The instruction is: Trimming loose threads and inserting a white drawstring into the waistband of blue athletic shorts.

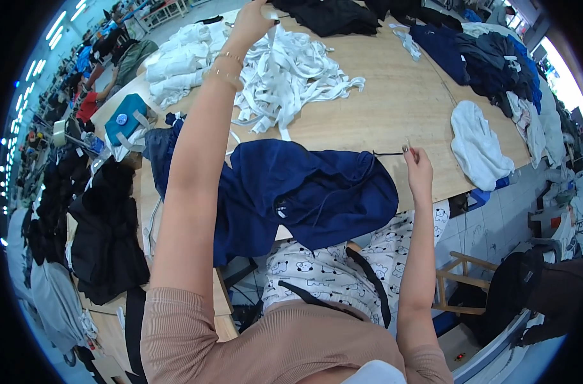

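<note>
A navy blue garment (266, 176) with a dark drawstring (386, 153) lies bunched over the near table edge and my lap, a small label showing on its inner side. To its right, my right hand (419, 168) is closed in a pinch on the drawstring's end, which is pulled out straight from the fabric. My left arm stretches across the garment to the far side. Up there my left hand (251, 24), partly at the top edge, is closed above a heap of white fabric strips (291, 77); a white strip (271, 40) hangs from its fingers.
Bundled white strips (179, 61) sit beside the heap. A white cloth piece (478, 144) lies at the table's right edge, dark garments (496, 61) beyond it. On the left are a teal box-shaped item (126, 120) and black garments (109, 230). A wooden stool (461, 281) stands lower right.
</note>
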The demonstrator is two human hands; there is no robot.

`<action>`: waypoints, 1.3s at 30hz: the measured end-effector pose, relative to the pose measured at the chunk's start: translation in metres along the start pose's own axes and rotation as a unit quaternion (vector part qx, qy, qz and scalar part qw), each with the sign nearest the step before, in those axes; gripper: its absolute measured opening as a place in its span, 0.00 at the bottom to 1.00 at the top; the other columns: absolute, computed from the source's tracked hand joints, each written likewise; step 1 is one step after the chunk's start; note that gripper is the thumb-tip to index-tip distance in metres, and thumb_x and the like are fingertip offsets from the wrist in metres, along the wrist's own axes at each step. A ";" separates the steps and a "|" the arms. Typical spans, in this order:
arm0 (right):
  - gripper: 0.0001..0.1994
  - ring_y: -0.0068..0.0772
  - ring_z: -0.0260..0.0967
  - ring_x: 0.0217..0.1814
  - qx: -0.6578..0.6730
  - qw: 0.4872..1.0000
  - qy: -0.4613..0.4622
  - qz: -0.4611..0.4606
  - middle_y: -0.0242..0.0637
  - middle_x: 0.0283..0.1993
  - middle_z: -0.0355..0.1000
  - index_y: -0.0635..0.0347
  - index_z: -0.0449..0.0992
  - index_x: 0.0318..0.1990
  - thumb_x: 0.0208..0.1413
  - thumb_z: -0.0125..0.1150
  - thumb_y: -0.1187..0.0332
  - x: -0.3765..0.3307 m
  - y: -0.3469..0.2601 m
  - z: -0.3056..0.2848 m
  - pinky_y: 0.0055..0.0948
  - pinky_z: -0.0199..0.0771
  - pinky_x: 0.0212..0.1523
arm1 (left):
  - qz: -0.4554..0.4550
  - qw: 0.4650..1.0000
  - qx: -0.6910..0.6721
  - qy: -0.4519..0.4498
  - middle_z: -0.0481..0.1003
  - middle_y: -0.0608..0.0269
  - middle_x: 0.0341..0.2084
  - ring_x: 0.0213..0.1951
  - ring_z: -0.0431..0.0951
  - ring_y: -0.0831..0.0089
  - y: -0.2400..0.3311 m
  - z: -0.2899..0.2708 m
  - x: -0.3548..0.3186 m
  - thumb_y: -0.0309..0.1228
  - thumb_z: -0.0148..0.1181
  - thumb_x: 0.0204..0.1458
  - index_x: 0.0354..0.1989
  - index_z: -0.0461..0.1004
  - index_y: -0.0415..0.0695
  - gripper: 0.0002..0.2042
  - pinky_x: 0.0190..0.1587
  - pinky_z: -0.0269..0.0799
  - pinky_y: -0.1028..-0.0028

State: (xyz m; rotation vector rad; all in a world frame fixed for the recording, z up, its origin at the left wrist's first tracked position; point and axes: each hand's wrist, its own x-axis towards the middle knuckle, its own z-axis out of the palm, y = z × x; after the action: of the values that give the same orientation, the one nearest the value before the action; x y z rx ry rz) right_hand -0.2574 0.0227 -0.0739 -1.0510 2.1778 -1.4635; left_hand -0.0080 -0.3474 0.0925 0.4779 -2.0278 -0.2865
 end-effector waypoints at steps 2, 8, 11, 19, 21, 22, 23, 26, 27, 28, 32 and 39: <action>0.10 0.43 0.69 0.37 -0.255 0.962 0.093 -0.038 0.44 0.34 0.68 0.65 0.70 0.39 0.53 0.54 0.68 -0.003 0.034 -0.013 0.36 0.68 0.39 | -0.053 0.996 0.073 -0.011 0.74 0.45 0.41 0.43 0.75 0.53 0.022 0.005 -0.008 0.26 0.65 0.39 0.53 0.70 0.42 0.27 0.46 0.70 0.65; 0.15 0.49 0.60 0.53 -0.434 0.891 0.133 0.013 0.45 0.45 0.65 0.62 0.69 0.44 0.49 0.57 0.68 0.004 0.040 0.000 0.45 0.62 0.50 | -0.205 0.966 -0.140 -0.072 0.76 0.58 0.29 0.29 0.74 0.77 0.113 -0.014 -0.030 0.23 0.55 0.46 0.49 0.71 0.34 0.19 0.32 0.70 0.77; 0.22 0.48 0.56 0.59 -0.355 0.915 0.161 -0.100 0.45 0.53 0.64 0.60 0.68 0.51 0.47 0.61 0.64 0.014 0.008 0.005 0.43 0.56 0.57 | -0.188 0.953 -0.226 -0.076 0.76 0.60 0.28 0.30 0.73 0.79 0.162 -0.005 -0.034 0.23 0.55 0.47 0.47 0.72 0.35 0.17 0.32 0.67 0.80; 0.11 0.24 0.68 0.35 0.233 0.940 -0.178 -0.176 0.31 0.27 0.70 0.64 0.73 0.41 0.57 0.52 0.66 -0.019 -0.166 0.031 0.24 0.63 0.45 | -0.108 0.848 -0.486 -0.184 0.74 0.65 0.34 0.31 0.70 0.83 0.227 0.024 -0.048 0.21 0.57 0.51 0.49 0.70 0.36 0.15 0.33 0.66 0.83; 0.10 0.19 0.59 0.20 0.381 0.886 -0.264 -0.031 0.26 0.16 0.59 0.62 0.72 0.37 0.60 0.46 0.66 -0.029 -0.162 0.007 0.20 0.60 0.28 | -0.100 0.879 -0.444 -0.142 0.72 0.61 0.43 0.33 0.70 0.82 0.226 0.028 -0.053 0.24 0.58 0.51 0.51 0.70 0.40 0.17 0.37 0.69 0.83; 0.14 0.18 0.46 0.15 0.420 0.876 -0.239 0.002 0.22 0.15 0.48 0.59 0.68 0.32 0.63 0.43 0.60 -0.037 -0.161 -0.006 0.20 0.49 0.18 | -0.125 0.928 -0.301 -0.182 0.73 0.60 0.44 0.36 0.71 0.79 0.221 0.027 -0.061 0.27 0.59 0.50 0.48 0.71 0.40 0.15 0.38 0.69 0.80; 0.15 0.17 0.42 0.15 0.456 0.868 -0.195 0.008 0.22 0.15 0.46 0.58 0.66 0.30 0.63 0.43 0.57 -0.041 -0.151 -0.022 0.20 0.45 0.17 | -0.147 0.953 -0.151 -0.218 0.74 0.59 0.44 0.40 0.73 0.76 0.213 0.029 -0.073 0.31 0.60 0.50 0.45 0.73 0.41 0.15 0.40 0.69 0.77; 0.22 0.16 0.35 0.14 0.629 0.772 -0.091 0.027 0.23 0.15 0.44 0.55 0.62 0.23 0.63 0.38 0.50 -0.044 -0.118 -0.074 0.20 0.35 0.15 | -0.091 0.907 -0.138 -0.388 0.74 0.58 0.35 0.38 0.73 0.68 0.185 0.055 -0.141 0.39 0.64 0.45 0.37 0.74 0.41 0.16 0.43 0.68 0.72; 0.21 0.16 0.35 0.14 0.616 0.784 -0.071 0.021 0.23 0.15 0.44 0.55 0.63 0.24 0.63 0.38 0.50 -0.044 -0.105 -0.085 0.20 0.35 0.15 | -0.019 0.903 -0.080 -0.421 0.74 0.55 0.34 0.41 0.73 0.61 0.171 0.067 -0.166 0.39 0.66 0.42 0.38 0.74 0.41 0.18 0.44 0.69 0.69; 0.21 0.16 0.35 0.14 0.603 0.796 -0.050 0.016 0.23 0.15 0.43 0.55 0.65 0.25 0.62 0.39 0.51 -0.044 -0.093 -0.090 0.20 0.35 0.15 | -0.009 0.895 -0.058 -0.442 0.74 0.54 0.33 0.40 0.73 0.58 0.164 0.076 -0.184 0.35 0.64 0.44 0.38 0.74 0.41 0.15 0.44 0.69 0.68; 0.16 0.11 0.41 0.15 0.259 0.948 -0.134 0.127 0.18 0.15 0.49 0.58 0.74 0.41 0.59 0.46 0.56 -0.050 -0.058 -0.031 0.16 0.39 0.15 | -0.157 0.845 -0.190 -0.475 0.74 0.60 0.27 0.34 0.73 0.70 0.133 0.096 -0.180 0.26 0.52 0.52 0.37 0.71 0.35 0.08 0.42 0.67 0.75; 0.11 0.24 0.63 0.22 -0.076 0.984 -0.153 -0.054 0.31 0.20 0.69 0.65 0.77 0.29 0.50 0.60 0.63 -0.037 -0.064 0.041 0.26 0.62 0.25 | -0.301 0.778 -0.412 -0.366 0.69 0.76 0.28 0.32 0.65 0.89 0.114 0.033 -0.107 0.26 0.48 0.57 0.36 0.71 0.37 0.06 0.37 0.63 0.86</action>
State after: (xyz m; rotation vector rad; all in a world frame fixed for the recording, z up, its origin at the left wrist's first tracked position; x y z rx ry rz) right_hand -0.1820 0.0091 -0.0391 -1.3668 2.0627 -1.1019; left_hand -0.0155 -0.1975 0.0371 0.4602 -2.1120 -1.9188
